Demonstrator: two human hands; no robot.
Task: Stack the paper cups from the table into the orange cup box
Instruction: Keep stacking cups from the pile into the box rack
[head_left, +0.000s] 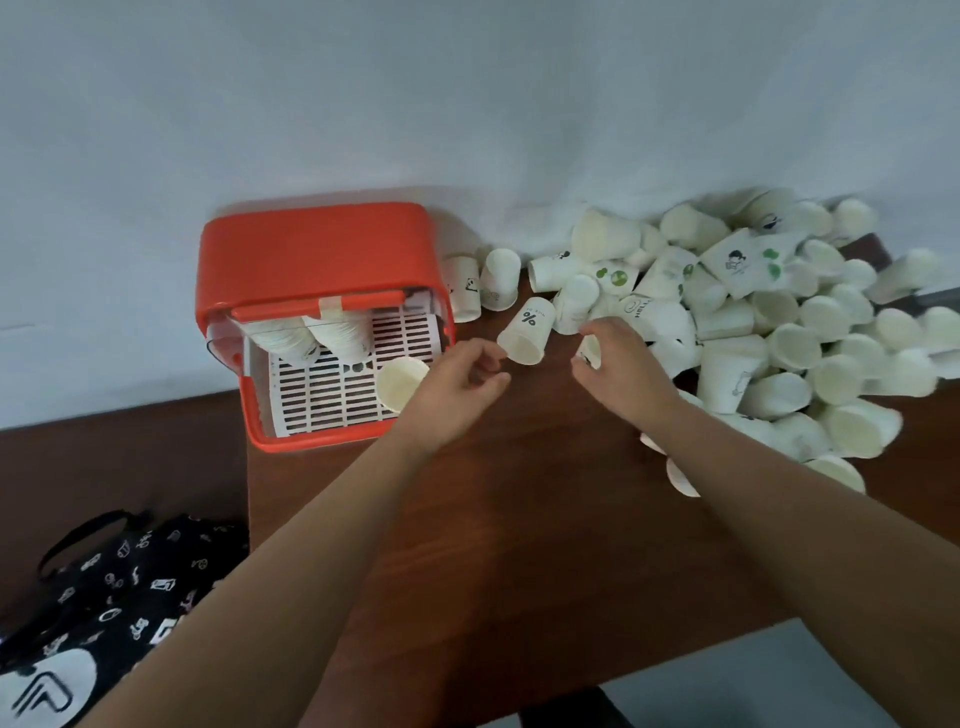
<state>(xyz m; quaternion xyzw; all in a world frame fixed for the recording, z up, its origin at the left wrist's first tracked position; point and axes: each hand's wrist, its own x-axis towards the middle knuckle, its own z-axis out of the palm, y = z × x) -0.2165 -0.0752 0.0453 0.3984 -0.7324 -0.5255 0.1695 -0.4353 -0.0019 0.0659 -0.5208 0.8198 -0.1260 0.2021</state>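
Head cam: left hand (457, 384) fingers pinched rim of white %-print paper cup (525, 330), just right of orange plastic cup box (317, 260). Right hand (621, 366) curled round second white paper cup (589, 352). Rims needed squaring before nesting, imo.

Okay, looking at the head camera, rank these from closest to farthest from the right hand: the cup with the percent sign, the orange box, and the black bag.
Measured from the right hand, which pinches a small cup:
1. Percent-sign cup, just to its left.
2. Orange box, further left, by the wall.
3. Black bag, far lower left, beside the table.
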